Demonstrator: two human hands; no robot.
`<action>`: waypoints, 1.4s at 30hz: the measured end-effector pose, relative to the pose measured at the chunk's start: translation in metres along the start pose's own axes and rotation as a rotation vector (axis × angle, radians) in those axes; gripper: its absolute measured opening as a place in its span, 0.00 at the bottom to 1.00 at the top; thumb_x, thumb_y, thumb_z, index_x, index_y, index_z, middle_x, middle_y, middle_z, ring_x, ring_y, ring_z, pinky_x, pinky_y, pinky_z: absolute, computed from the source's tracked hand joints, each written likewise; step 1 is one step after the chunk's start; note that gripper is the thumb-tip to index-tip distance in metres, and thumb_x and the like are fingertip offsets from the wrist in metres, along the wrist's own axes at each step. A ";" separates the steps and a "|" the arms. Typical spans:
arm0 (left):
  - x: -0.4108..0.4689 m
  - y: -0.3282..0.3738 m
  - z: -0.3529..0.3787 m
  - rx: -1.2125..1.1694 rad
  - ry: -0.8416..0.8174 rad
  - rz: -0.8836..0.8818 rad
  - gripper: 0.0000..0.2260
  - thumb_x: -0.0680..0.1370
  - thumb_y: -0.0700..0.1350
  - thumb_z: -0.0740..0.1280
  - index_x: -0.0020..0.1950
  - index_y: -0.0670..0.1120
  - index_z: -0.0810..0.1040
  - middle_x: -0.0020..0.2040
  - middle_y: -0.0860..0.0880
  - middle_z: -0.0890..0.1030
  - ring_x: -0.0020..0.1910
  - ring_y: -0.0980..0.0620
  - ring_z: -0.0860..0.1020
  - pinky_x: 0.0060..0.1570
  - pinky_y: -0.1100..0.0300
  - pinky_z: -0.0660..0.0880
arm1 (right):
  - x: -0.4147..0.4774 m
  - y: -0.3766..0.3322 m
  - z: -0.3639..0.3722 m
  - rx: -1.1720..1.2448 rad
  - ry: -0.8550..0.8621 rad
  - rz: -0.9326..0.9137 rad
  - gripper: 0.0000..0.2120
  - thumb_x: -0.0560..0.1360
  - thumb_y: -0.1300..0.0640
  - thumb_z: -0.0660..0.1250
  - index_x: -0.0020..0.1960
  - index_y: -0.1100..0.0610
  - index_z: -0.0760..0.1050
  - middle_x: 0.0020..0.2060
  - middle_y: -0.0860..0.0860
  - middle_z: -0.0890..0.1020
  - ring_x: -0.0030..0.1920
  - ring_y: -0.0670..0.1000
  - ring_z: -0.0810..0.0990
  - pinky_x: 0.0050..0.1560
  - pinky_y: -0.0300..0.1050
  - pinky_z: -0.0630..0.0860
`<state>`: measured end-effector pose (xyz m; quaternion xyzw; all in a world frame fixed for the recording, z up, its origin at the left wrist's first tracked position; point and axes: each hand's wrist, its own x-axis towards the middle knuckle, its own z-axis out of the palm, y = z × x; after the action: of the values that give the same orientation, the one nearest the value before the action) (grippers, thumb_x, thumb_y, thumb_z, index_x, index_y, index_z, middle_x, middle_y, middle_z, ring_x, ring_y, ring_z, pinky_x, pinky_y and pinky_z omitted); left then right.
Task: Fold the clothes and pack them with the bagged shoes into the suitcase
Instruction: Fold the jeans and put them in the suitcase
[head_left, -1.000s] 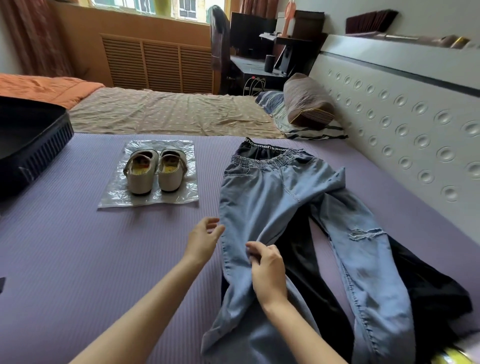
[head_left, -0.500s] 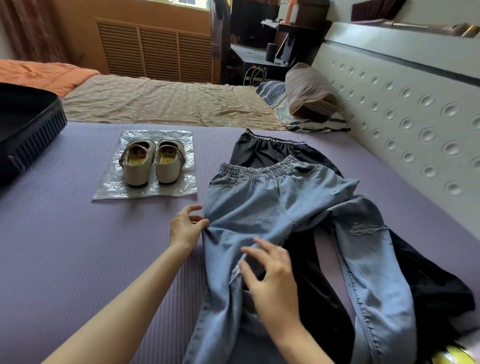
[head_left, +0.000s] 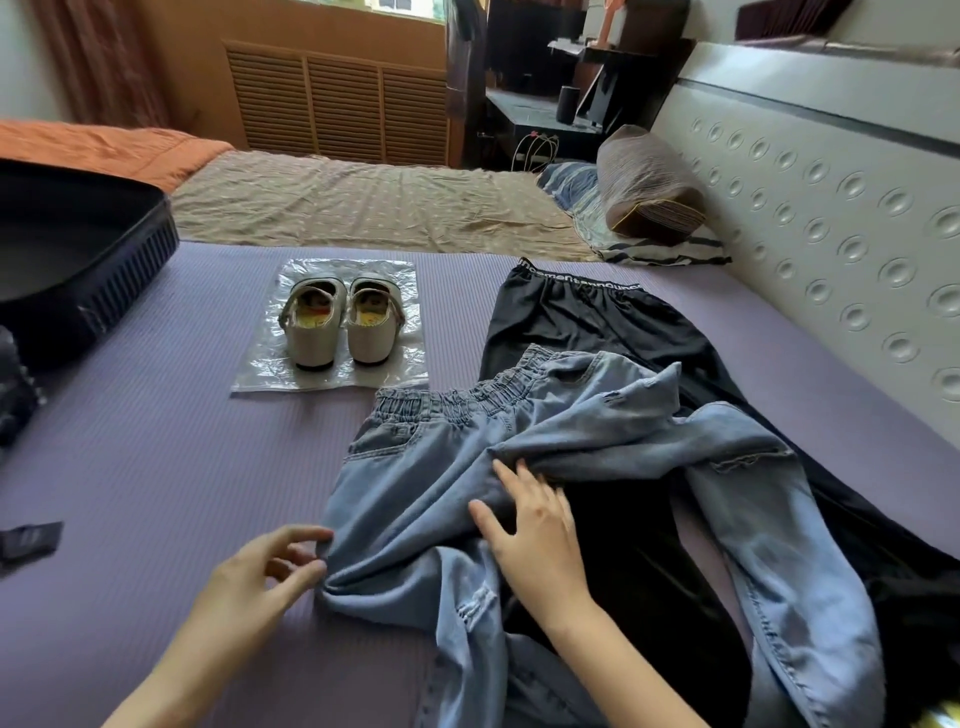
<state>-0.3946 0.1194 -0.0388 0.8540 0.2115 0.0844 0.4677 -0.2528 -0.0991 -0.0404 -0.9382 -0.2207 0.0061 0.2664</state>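
The jeans (head_left: 441, 478) lie just to the near right of the shoes (head_left: 340, 322), their elastic waistband (head_left: 457, 400) almost touching the near edge of the clear plastic bag (head_left: 260, 374) the shoes stand on. They are spread over a pair of black trousers (head_left: 587, 322), whose waistband shows to the right of the shoes. One denim leg is flopped across the other in a loose ridge.

The left hand (head_left: 249, 587), nearer than the shoes, has its fingers (head_left: 306, 569) curled onto the outer edge of the near leg. The puckers running to that spot suggest a pinch. The right hand (head_left: 540, 540) lies flat on the denim with straight, spread fingers, the tips slipping under the flopped-over leg and holding nothing.

Denim like this looks soft and fairly heavy. It should drape and drag rather than hold a shape, and it will probably pull the slick black cloth along if slid. The ripped knees look likely to catch a finger. The firm places to grasp seem to be the gathered waistband and the side seams, taken with both hands well apart so that the legs can be laid straight before folding.

The open suitcase (head_left: 130, 270) sits well to the left of the shoes on the bed (head_left: 156, 467)
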 end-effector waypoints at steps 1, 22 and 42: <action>0.007 -0.002 -0.003 0.023 0.019 0.008 0.15 0.72 0.39 0.72 0.44 0.62 0.81 0.41 0.50 0.81 0.38 0.58 0.78 0.41 0.71 0.72 | -0.001 0.000 -0.002 0.000 0.060 -0.009 0.39 0.68 0.31 0.45 0.72 0.50 0.67 0.71 0.51 0.68 0.72 0.51 0.65 0.74 0.46 0.51; 0.111 0.000 0.021 0.163 0.315 0.077 0.23 0.75 0.37 0.68 0.70 0.44 0.69 0.45 0.44 0.72 0.48 0.41 0.74 0.51 0.49 0.69 | 0.025 -0.016 0.013 0.155 0.001 0.085 0.23 0.75 0.58 0.67 0.69 0.46 0.70 0.70 0.46 0.71 0.73 0.48 0.64 0.76 0.52 0.46; -0.011 -0.077 -0.098 0.140 0.422 -0.105 0.33 0.72 0.36 0.72 0.74 0.49 0.64 0.46 0.49 0.71 0.50 0.46 0.70 0.55 0.55 0.66 | 0.067 -0.145 0.038 0.133 0.139 -0.183 0.12 0.76 0.53 0.67 0.57 0.56 0.80 0.51 0.53 0.83 0.57 0.54 0.75 0.60 0.47 0.68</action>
<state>-0.4594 0.2255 -0.0489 0.8355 0.3542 0.2219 0.3566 -0.2571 0.0579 0.0072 -0.8925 -0.2856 -0.0688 0.3423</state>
